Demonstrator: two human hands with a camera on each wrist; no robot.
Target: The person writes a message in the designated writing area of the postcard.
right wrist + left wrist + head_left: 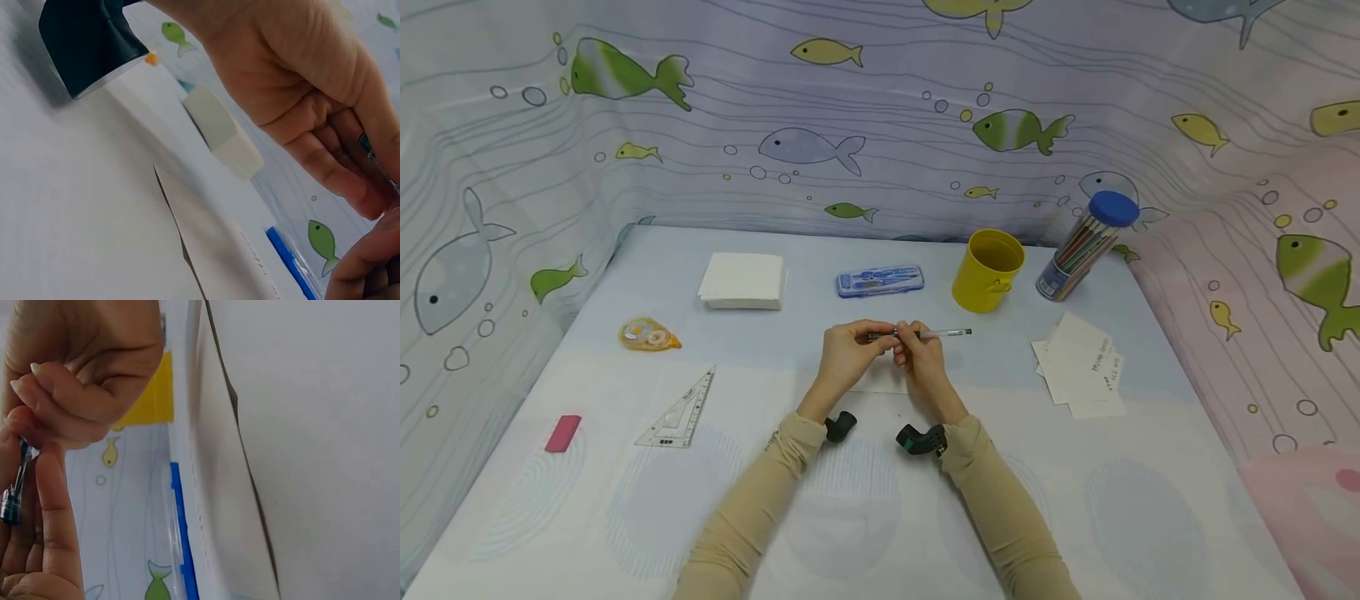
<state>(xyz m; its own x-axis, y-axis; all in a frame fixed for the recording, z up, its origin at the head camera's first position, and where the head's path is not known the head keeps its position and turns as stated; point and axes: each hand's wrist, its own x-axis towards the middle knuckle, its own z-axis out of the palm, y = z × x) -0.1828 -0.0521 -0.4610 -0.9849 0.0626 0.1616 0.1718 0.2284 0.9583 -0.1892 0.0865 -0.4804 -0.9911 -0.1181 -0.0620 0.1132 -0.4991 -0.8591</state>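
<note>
Above the middle of the worktop (880, 517), both hands meet over a sheet of paper (880, 382) that lies flat beneath them. The left hand (847, 354) and the right hand (921, 360) are each grasping a pen (925, 333), which lies level between them with its tip pointing to the right, clear of the surface. Seen from the left wrist, the fingers (69, 400) curl round the dark end of the pen (15, 487); from the right wrist, the fingertips (350, 181) pinch its barrel (375, 159).

Just behind the hands sits a blue geometry box (879, 281), with a yellow cup (988, 270) to its right and, further right, a tilted clear tube of coloured pencils (1086, 246) with a blue cap. A stack of white paper (743, 281) rests at the far left of that row. Nearer on the left lie a correction tape dispenser (648, 335), a clear set square (681, 412) and a pink eraser (562, 433), all well apart. To the right lies a loose spread of white cards (1082, 367). A curtain printed with fish (820, 142) surrounds the worktop
</note>
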